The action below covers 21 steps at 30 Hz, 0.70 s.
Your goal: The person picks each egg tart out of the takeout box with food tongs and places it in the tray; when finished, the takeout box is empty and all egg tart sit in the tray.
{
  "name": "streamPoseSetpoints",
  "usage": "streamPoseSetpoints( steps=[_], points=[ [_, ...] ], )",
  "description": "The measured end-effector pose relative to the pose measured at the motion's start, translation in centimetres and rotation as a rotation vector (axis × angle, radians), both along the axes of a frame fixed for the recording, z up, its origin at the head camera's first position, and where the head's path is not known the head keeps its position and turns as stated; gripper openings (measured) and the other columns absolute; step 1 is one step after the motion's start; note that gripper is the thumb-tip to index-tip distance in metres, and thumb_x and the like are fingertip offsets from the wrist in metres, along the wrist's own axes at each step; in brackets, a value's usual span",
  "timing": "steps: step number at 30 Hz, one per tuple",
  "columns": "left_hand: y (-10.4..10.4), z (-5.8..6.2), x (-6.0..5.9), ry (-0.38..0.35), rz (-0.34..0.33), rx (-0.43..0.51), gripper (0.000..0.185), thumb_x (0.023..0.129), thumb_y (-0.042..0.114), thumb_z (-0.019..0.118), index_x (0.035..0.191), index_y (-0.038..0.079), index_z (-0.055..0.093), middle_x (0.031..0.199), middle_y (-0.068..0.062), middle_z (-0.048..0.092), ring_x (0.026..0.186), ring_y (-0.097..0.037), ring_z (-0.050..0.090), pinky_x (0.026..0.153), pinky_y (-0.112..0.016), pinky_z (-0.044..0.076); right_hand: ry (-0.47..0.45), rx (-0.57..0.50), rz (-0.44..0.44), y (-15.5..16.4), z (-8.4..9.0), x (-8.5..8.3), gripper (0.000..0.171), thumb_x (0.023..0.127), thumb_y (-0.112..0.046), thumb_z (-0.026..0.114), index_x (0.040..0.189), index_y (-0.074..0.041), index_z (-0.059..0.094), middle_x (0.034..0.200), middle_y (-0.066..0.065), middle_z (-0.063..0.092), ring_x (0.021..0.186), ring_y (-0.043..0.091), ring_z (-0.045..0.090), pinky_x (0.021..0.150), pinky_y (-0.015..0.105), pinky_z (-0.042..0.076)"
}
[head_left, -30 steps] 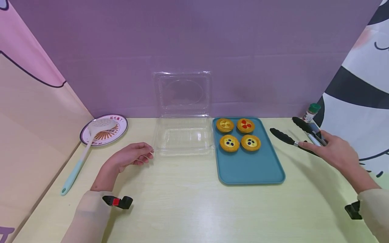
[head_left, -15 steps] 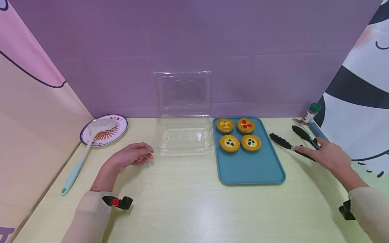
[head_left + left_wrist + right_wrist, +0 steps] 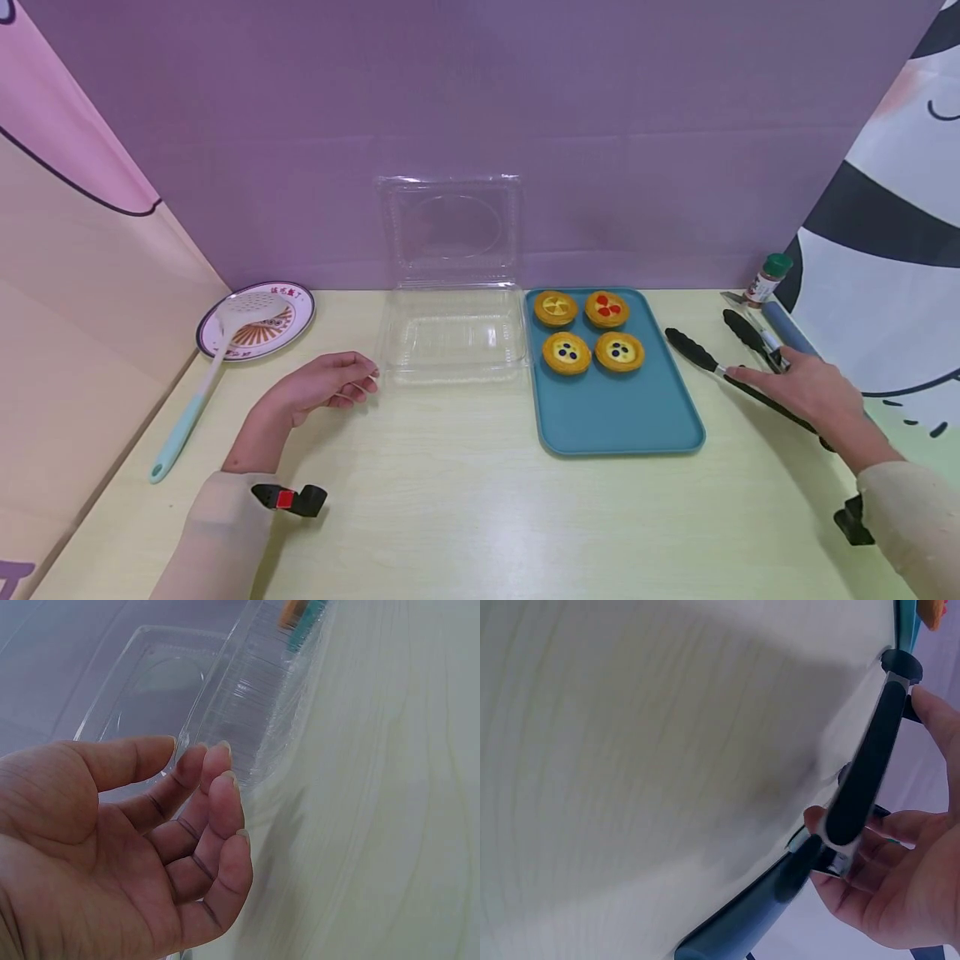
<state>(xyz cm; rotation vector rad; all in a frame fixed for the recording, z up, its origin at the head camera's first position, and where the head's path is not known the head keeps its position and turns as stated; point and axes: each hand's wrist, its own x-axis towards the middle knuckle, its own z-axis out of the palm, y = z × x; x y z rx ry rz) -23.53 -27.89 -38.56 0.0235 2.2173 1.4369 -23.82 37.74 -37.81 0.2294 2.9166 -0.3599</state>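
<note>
From my remote seat, the right hand (image 3: 806, 387) has its fingers curled round the black tongs (image 3: 720, 350), gripping near the hinge end. Their long axis runs diagonally away from the hand, both tips pointing forward and left toward the blue tray (image 3: 622, 417). The left hand (image 3: 318, 385) rests loosely curled holding nothing, fingertips just beside the clear box (image 3: 450, 333).

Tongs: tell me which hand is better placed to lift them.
Right. The right hand already grips the tongs beside the tray; the left hand rests idle by the clear container, far away.
</note>
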Motion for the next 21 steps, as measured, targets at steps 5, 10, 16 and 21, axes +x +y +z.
streamPoseSetpoints(
  steps=[5,10,16,21],
  points=[
    [-0.1,0.0,0.1,0.0,0.0,-0.001,0.038,0.105,0.028,0.05,0.128,-0.003,0.053,0.103,-0.003,0.067,0.089,-0.014,0.061,0.08,-0.029,0.052,0.006,0.015,0.007,-0.1,-0.2,0.1,0.118,0.084,-0.083,0.047,0.148,0.014,0.027,0.133,0.047,0.043,0.1,0.055,0.059,0.054,0.037,0.045],
    [-0.1,0.0,0.1,0.005,-0.003,0.007,0.039,0.105,0.028,0.05,0.128,-0.003,0.052,0.103,-0.003,0.067,0.088,-0.014,0.061,0.08,-0.029,0.052,0.008,0.019,0.01,0.0,-0.3,0.3,0.114,0.084,-0.083,0.048,0.141,0.015,0.035,0.124,0.044,0.052,0.087,0.044,0.063,0.051,0.034,0.043],
    [-0.7,0.0,0.1,0.011,0.0,0.004,0.04,0.105,0.03,0.05,0.128,-0.004,0.052,0.102,-0.001,0.067,0.089,-0.013,0.061,0.082,-0.029,0.053,-0.006,0.027,0.01,0.0,-0.4,0.3,0.117,0.084,-0.083,0.047,0.142,0.017,0.033,0.129,0.044,0.049,0.094,0.049,0.063,0.052,0.033,0.044],
    [-2.2,0.4,0.3,0.032,0.025,-0.003,0.042,0.106,0.031,0.049,0.128,-0.004,0.051,0.102,0.0,0.066,0.089,-0.014,0.062,0.084,-0.03,0.054,-0.021,0.02,0.012,-0.1,-0.4,0.1,0.118,0.083,-0.085,0.047,0.142,0.016,0.033,0.129,0.043,0.05,0.095,0.048,0.063,0.053,0.035,0.045]
  ],
)
